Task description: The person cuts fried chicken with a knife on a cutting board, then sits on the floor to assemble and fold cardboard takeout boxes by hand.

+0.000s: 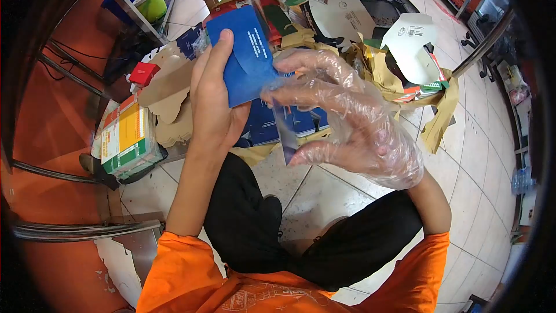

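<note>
My left hand (211, 98) is bare and grips a flat blue printed carton piece (243, 52), its thumb lying across the front. White lettering runs along the upper part of the carton piece. My right hand (353, 122) wears a clear plastic glove. Its upper fingers reach the right edge of the blue piece. Between the forefinger and thumb of that hand stretches a thin translucent strip (284, 130), possibly tape; its exact kind is unclear. More dark blue cartons (263, 124) lie behind and below both hands.
A heap of flattened cartons and brown paper (443, 113) spreads ahead, with white carton pieces (414, 46) on the right. At left are a wrapped stack of printed cartons (130, 139), brown cardboard (171, 110), a red box (143, 73) and metal rack legs (127, 3).
</note>
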`<control>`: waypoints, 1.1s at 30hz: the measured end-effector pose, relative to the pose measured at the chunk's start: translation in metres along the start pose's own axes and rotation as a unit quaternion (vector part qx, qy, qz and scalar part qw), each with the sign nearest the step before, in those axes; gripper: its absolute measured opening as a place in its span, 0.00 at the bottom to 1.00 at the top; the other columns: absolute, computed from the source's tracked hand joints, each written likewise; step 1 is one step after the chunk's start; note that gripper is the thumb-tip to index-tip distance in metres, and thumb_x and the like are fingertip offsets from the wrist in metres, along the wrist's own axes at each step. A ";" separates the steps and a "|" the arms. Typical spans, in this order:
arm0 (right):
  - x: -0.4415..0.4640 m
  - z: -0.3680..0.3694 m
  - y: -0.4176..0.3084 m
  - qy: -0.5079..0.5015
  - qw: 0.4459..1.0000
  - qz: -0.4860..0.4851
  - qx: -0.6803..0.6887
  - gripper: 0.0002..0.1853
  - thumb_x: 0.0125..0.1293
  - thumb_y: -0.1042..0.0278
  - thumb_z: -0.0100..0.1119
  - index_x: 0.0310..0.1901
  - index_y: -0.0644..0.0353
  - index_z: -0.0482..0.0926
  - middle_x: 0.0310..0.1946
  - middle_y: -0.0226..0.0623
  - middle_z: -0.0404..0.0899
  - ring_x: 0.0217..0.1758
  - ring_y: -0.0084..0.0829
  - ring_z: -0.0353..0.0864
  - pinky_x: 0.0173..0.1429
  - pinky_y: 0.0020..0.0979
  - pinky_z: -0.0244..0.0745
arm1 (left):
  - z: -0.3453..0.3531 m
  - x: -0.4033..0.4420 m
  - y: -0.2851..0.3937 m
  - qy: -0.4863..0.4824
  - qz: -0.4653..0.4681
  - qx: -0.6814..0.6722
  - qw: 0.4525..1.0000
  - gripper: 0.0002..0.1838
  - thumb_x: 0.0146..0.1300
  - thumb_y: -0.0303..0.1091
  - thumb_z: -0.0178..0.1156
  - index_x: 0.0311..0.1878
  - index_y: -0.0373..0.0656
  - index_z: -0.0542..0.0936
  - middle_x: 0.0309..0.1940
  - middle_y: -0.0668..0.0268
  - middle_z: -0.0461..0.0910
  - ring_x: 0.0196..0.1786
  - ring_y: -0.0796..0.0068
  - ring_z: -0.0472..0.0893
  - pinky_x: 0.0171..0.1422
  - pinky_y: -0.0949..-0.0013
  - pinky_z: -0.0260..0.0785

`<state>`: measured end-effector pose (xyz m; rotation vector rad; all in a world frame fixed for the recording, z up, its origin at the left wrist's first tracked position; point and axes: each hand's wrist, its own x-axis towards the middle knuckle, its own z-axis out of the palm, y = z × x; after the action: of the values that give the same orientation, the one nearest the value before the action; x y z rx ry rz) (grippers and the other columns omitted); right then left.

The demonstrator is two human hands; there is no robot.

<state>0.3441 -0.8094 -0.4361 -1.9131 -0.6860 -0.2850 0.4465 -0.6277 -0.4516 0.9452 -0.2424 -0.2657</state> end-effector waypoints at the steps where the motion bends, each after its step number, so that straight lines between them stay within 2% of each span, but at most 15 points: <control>1: 0.001 -0.002 0.002 0.004 0.999 -0.025 -0.024 0.37 0.48 0.62 0.80 0.63 0.57 0.78 0.64 0.43 0.69 0.66 0.42 0.75 0.65 0.39 0.76 | 0.003 -0.002 0.000 -0.011 0.023 0.021 0.999 0.13 0.75 0.38 0.55 0.51 0.38 0.76 0.43 0.62 0.82 0.43 0.75 0.84 0.52 0.69 0.77; 3: 0.002 -0.001 0.004 0.007 0.998 -0.051 -0.048 0.37 0.50 0.64 0.79 0.64 0.57 0.77 0.63 0.44 0.70 0.66 0.43 0.75 0.66 0.39 0.76 | 0.005 -0.001 -0.001 -0.022 0.048 0.041 0.998 0.14 0.76 0.39 0.54 0.52 0.37 0.76 0.43 0.62 0.83 0.44 0.74 0.84 0.52 0.68 0.77; 6: 0.004 0.007 0.008 0.139 0.975 -0.096 -0.144 0.35 0.57 0.68 0.75 0.67 0.59 0.72 0.64 0.48 0.72 0.68 0.43 0.74 0.69 0.40 0.72 | 0.003 0.004 -0.005 -0.048 0.062 -0.007 0.997 0.14 0.77 0.39 0.53 0.52 0.36 0.77 0.46 0.58 0.83 0.45 0.69 0.85 0.52 0.64 0.78; 7: 0.007 0.010 0.009 0.222 0.968 -0.102 -0.046 0.36 0.59 0.67 0.73 0.68 0.60 0.70 0.65 0.50 0.72 0.69 0.43 0.74 0.71 0.41 0.70 | 0.002 0.003 -0.006 -0.105 0.065 0.002 0.992 0.15 0.77 0.39 0.52 0.51 0.35 0.78 0.47 0.57 0.84 0.45 0.67 0.85 0.52 0.62 0.78; 8: 0.007 0.005 0.008 0.250 0.964 -0.091 -0.004 0.34 0.61 0.64 0.72 0.68 0.62 0.71 0.65 0.51 0.72 0.69 0.43 0.73 0.72 0.42 0.68 | 0.002 0.003 -0.006 -0.161 0.069 0.012 0.985 0.16 0.77 0.39 0.52 0.51 0.34 0.78 0.48 0.55 0.84 0.46 0.65 0.85 0.53 0.60 0.78; 10: 0.006 -0.003 0.005 0.307 0.945 -0.077 0.081 0.32 0.63 0.59 0.70 0.66 0.64 0.73 0.67 0.53 0.71 0.71 0.43 0.71 0.75 0.44 0.64 | 0.003 0.000 -0.003 -0.193 0.060 0.030 0.979 0.17 0.77 0.40 0.52 0.50 0.32 0.79 0.46 0.53 0.84 0.47 0.63 0.85 0.52 0.58 0.78; 11: 0.003 -0.014 0.009 0.246 0.965 -0.089 0.014 0.29 0.64 0.58 0.70 0.62 0.65 0.77 0.66 0.54 0.73 0.71 0.43 0.71 0.75 0.44 0.64 | 0.006 -0.004 -0.003 -0.191 0.060 0.026 0.979 0.18 0.77 0.40 0.52 0.51 0.31 0.79 0.46 0.53 0.84 0.47 0.62 0.85 0.52 0.58 0.79; 13: 0.002 -0.010 0.004 0.213 0.972 -0.070 -0.066 0.20 0.64 0.57 0.68 0.50 0.64 0.86 0.62 0.53 0.77 0.70 0.43 0.72 0.74 0.43 0.65 | 0.011 -0.007 -0.001 -0.171 0.060 0.018 0.983 0.18 0.78 0.40 0.52 0.51 0.31 0.79 0.46 0.54 0.84 0.45 0.66 0.85 0.52 0.61 0.79; 14: 0.000 -0.010 0.002 0.213 0.973 -0.068 -0.066 0.20 0.64 0.57 0.68 0.50 0.64 0.86 0.62 0.53 0.77 0.70 0.43 0.72 0.74 0.43 0.65 | 0.011 -0.007 -0.002 -0.171 0.058 0.017 0.983 0.18 0.78 0.40 0.52 0.51 0.31 0.79 0.46 0.54 0.84 0.45 0.66 0.85 0.52 0.61 0.79; 16: -0.001 -0.010 0.000 0.145 0.970 -0.080 -0.177 0.18 0.65 0.58 0.67 0.51 0.61 0.87 0.61 0.48 0.79 0.67 0.46 0.76 0.71 0.44 0.69 | 0.010 -0.007 0.000 -0.110 0.061 0.018 0.992 0.17 0.78 0.40 0.52 0.49 0.32 0.79 0.45 0.56 0.84 0.44 0.71 0.85 0.51 0.67 0.78; 17: 0.000 -0.009 0.004 0.150 0.957 -0.119 -0.216 0.17 0.64 0.59 0.67 0.50 0.58 0.87 0.60 0.45 0.81 0.64 0.48 0.79 0.68 0.43 0.73 | 0.004 -0.004 -0.003 -0.096 0.057 0.015 0.994 0.17 0.77 0.41 0.53 0.47 0.34 0.79 0.43 0.58 0.84 0.42 0.75 0.84 0.49 0.71 0.78; 21: 0.001 -0.006 -0.002 0.147 0.939 -0.139 -0.278 0.17 0.60 0.62 0.70 0.50 0.58 0.86 0.60 0.46 0.80 0.61 0.48 0.81 0.65 0.42 0.75 | 0.003 -0.004 -0.002 -0.121 0.051 0.027 0.991 0.18 0.76 0.43 0.55 0.49 0.34 0.79 0.44 0.58 0.84 0.42 0.73 0.85 0.49 0.69 0.79; 26: 0.000 0.009 0.017 0.228 0.877 -0.196 -0.375 0.20 0.53 0.67 0.76 0.48 0.59 0.84 0.62 0.50 0.77 0.60 0.49 0.80 0.60 0.42 0.77 | 0.002 -0.004 0.002 -0.196 -0.013 0.027 0.980 0.20 0.75 0.43 0.56 0.53 0.32 0.79 0.47 0.56 0.84 0.45 0.69 0.87 0.52 0.62 0.82; 29: 0.002 0.018 0.026 0.273 0.858 -0.191 -0.391 0.21 0.50 0.69 0.78 0.46 0.60 0.83 0.63 0.52 0.76 0.60 0.51 0.79 0.59 0.43 0.77 | 0.001 -0.007 -0.005 -0.235 -0.021 0.019 0.972 0.20 0.76 0.40 0.56 0.56 0.30 0.77 0.49 0.56 0.84 0.47 0.70 0.86 0.55 0.64 0.80; 33: 0.009 0.027 0.022 0.353 0.855 -0.157 -0.347 0.22 0.46 0.72 0.81 0.42 0.59 0.80 0.49 0.45 0.77 0.50 0.45 0.80 0.53 0.38 0.77 | 0.018 -0.021 -0.005 -0.251 0.039 0.089 0.963 0.19 0.74 0.31 0.54 0.62 0.29 0.73 0.52 0.59 0.81 0.54 0.76 0.80 0.60 0.71 0.72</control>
<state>0.3614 -0.7889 -0.4598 -2.1088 -0.3959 -1.5358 0.4207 -0.6374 -0.4470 1.0329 -0.7790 -0.4135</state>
